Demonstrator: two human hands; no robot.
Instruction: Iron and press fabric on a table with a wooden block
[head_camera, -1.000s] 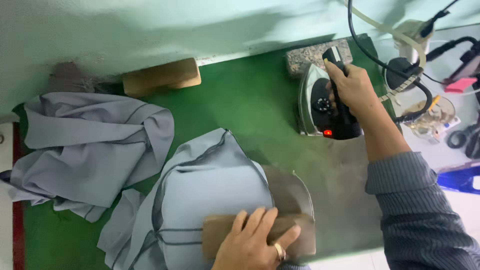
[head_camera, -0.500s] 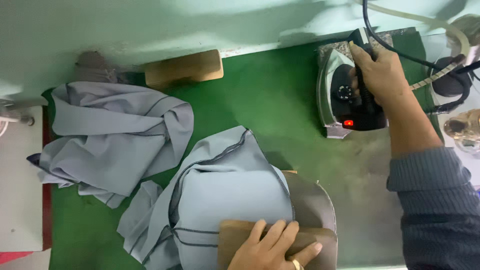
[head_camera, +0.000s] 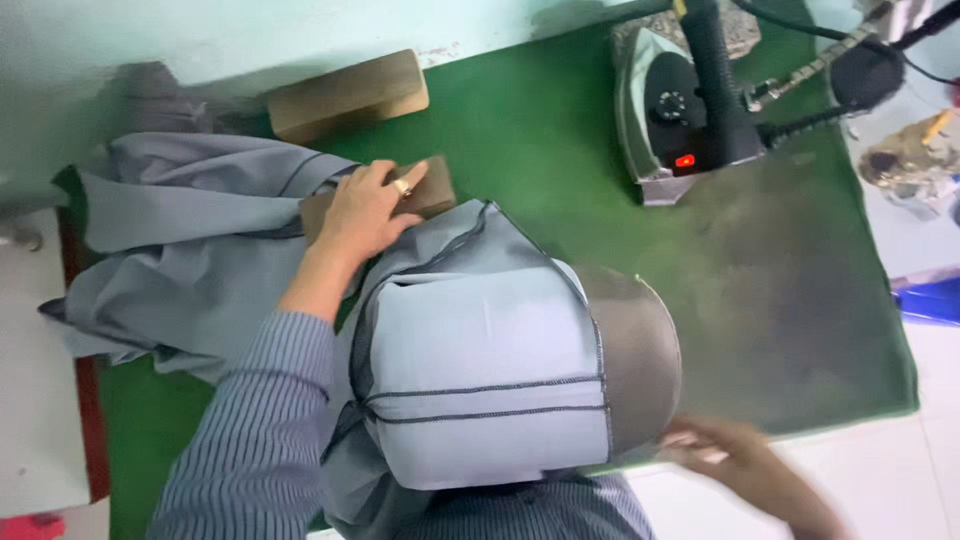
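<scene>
- Green felt covers the pressing table (head_camera: 520, 150), worn to a grey-brown patch on the side near the iron.
- An electric iron (head_camera: 680, 120) with a black handle and a lit red lamp stands at the far right of the felt, untouched, its cords trailing off toward the clutter beyond the table edge.
- A plain wooden block (head_camera: 350, 95) lies against the pale wall at the back, apart from the hands.
- A loose heap of grey cloth (head_camera: 170, 250) fills the left side of the table, partly under the left forearm in its striped sleeve (head_camera: 250, 430).
- The left hand (head_camera: 365, 210), a ring on one finger, rests flat with fingers spread on a second wooden block (head_camera: 430, 190), which lies between the heap and the garment; it presses down rather than pinching.
- The grey garment piece (head_camera: 480, 370) with dark stitched seams is pulled smooth over a rounded pressing form (head_camera: 640, 360) at the near middle of the table, the form's brown end showing on the right.
- The right hand (head_camera: 730, 460) is blurred at the near table edge, just beside the form's end; whether its fingers are spread or closed cannot be told.
- No labels or signs are legible; a blue object (head_camera: 930, 300) shows at the right edge.
</scene>
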